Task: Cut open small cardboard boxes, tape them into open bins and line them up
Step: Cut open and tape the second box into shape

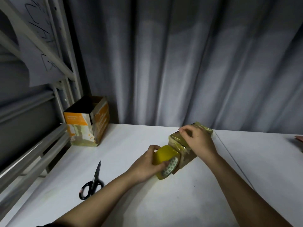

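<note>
1. Taping a small cardboard box [183,158] at mid-surface, a person works a yellow tape roll [165,161] against its near-left end on the white surface [164,202].
2. Left hand [147,166]: fingers curled round the roll, its grip clamped on the rim and core, the roll touching the box's end face.
3. Right hand [196,140]: laid over the top of the box to steady it, thumb and forefinger pinching at the far top edge, seemingly on tape or a flap; which one cannot be told.
4. Handling, as a judgement: the box looks light and thin-walled, already glossy with tape, so it may slide or dent; it is best held across the top near its corners, where the board is stiffest.
5. A finished orange-and-white bin [86,122] stands open at the far-left corner, well apart.
6. Black-handled scissors [92,182] lie closed near the left, beside the left forearm.
</note>
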